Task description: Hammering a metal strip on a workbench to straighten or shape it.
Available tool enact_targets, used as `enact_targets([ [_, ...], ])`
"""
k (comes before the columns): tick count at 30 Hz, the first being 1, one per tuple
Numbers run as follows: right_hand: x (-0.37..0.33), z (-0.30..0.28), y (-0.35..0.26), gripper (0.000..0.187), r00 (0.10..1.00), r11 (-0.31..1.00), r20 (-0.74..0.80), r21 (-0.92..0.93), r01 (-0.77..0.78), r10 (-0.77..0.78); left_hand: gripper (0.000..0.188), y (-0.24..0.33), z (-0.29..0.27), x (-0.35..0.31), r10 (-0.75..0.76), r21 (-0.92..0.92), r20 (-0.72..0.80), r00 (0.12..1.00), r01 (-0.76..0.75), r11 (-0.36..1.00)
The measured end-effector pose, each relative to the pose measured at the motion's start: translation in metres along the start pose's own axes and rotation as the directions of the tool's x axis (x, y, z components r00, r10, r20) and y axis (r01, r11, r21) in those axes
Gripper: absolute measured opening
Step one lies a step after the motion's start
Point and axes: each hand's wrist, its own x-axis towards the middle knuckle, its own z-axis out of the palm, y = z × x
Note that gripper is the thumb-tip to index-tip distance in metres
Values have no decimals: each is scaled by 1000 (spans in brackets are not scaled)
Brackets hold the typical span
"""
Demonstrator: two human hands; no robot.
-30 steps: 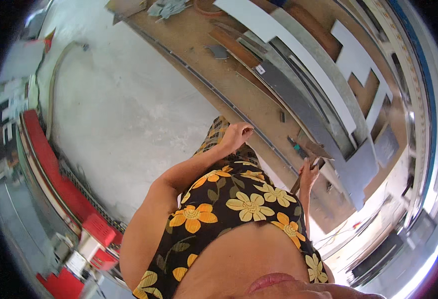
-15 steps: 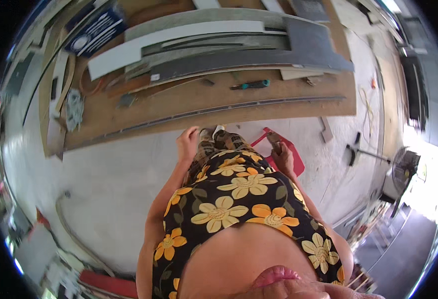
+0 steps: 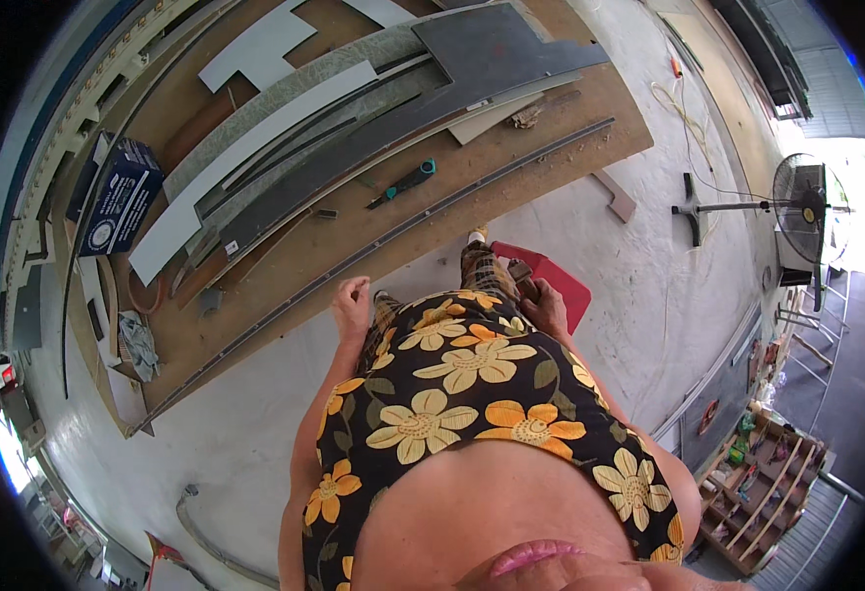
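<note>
My left hand (image 3: 352,307) hangs in front of my body, near the table's front edge. Its fingers are loosely curled, with nothing visible in them. My right hand (image 3: 547,305) is closed around a small brown, block-like object (image 3: 521,276), whose exact kind is unclear. Below that hand, on the floor, is a red plastic stool (image 3: 568,291), partly covered by hand and object. On the wooden table (image 3: 304,286) lies a utility knife (image 3: 403,184) with a teal and black handle. A long thin metal strip (image 3: 383,241) runs along the front edge.
Grey and white sheet panels (image 3: 501,54) are stacked across the table. A blue box (image 3: 125,202) stands at its left, near a crumpled grey cloth (image 3: 138,345). To the right are a standing fan (image 3: 802,202), a floor cable (image 3: 689,113) and a compartmented wooden rack (image 3: 763,483).
My view has turned, so the table now slants up to the right. The fan and rack show more fully. My right hand keeps its hold on the brown object.
</note>
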Motion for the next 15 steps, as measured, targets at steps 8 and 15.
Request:
enact_targets([
  [8, 123, -62, 58, 38, 974, 986, 193, -94, 135, -115, 14, 94, 112, 50, -119, -122, -18, 993, 116, 986],
  [15, 201, -116, 65, 29, 959, 965, 158, -79, 250, -235, 14, 151, 195, 63, -259, -311, 25, 965, 254, 916],
])
